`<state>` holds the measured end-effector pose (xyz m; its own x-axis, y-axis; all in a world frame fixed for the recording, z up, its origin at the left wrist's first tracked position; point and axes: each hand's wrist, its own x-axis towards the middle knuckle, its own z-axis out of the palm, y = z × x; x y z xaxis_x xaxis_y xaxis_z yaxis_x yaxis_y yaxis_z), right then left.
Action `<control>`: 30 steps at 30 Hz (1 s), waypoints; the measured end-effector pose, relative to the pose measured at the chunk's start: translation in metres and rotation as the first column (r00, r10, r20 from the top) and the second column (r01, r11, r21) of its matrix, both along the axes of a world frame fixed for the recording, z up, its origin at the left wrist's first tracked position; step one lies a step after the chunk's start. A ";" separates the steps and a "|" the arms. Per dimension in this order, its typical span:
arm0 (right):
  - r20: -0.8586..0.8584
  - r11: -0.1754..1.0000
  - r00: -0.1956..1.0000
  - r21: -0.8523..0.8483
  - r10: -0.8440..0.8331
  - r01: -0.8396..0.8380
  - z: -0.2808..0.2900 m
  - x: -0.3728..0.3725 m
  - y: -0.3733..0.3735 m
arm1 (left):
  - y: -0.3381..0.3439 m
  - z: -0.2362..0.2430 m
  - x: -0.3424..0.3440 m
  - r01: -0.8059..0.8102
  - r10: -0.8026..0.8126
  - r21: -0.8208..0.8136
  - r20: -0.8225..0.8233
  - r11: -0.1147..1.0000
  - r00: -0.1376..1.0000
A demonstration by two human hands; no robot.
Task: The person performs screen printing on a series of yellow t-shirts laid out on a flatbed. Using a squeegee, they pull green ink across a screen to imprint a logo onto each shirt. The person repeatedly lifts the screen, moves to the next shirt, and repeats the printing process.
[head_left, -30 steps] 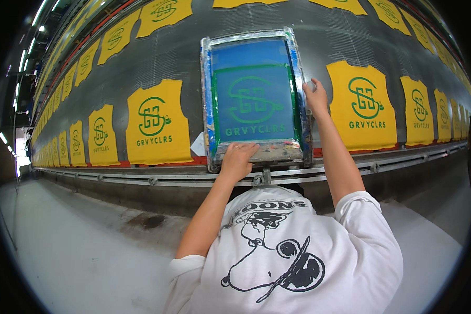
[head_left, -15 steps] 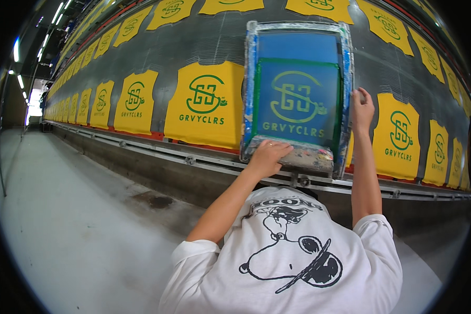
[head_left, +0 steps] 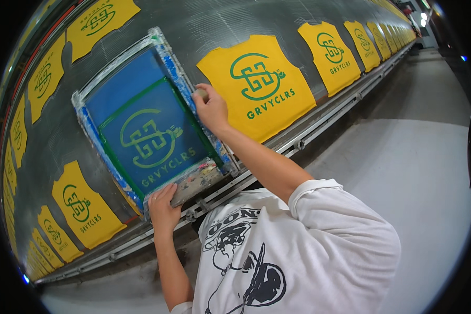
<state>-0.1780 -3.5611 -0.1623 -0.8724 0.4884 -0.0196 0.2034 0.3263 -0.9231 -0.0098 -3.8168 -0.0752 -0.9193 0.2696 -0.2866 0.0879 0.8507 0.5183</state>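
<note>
Green capital letters (head_left: 271, 103) stand beneath a curved green emblem (head_left: 256, 77) on the sleeveless yellow fabric shirt panels (head_left: 259, 91); paler matching letters (head_left: 168, 167) cross the rectangular blue mesh screen (head_left: 146, 123); partly hidden black capitals (head_left: 234, 222) top the white fabric T-shirt (head_left: 319, 246).

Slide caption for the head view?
Printing screen among yellow shirt panels, left hand at its near end, right hand at its right side.

I count two hands, my left hand (head_left: 165, 208) and my right hand (head_left: 212, 109), with one screen-printing frame (head_left: 145, 121) between them. Of yellow shirt panels (head_left: 260, 86), I make out at least five right of my right hand, three left of my left, and three in the row beyond both; the smallest are too tiny to count.
</note>
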 end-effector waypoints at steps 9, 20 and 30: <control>0.178 0.997 0.983 0.056 0.041 -0.051 0.006 0.000 -0.012 | -0.002 0.000 -0.015 0.057 -0.046 -0.092 0.121 0.994 0.992; 0.170 0.958 0.956 -0.196 0.241 -0.207 0.020 0.005 0.018 | 0.031 0.009 -0.016 -0.056 0.098 -0.272 0.143 0.961 0.985; 0.067 0.766 0.914 -0.573 0.400 -0.293 0.008 0.005 0.037 | 0.050 0.015 -0.041 -0.017 0.153 -0.450 0.269 0.893 0.951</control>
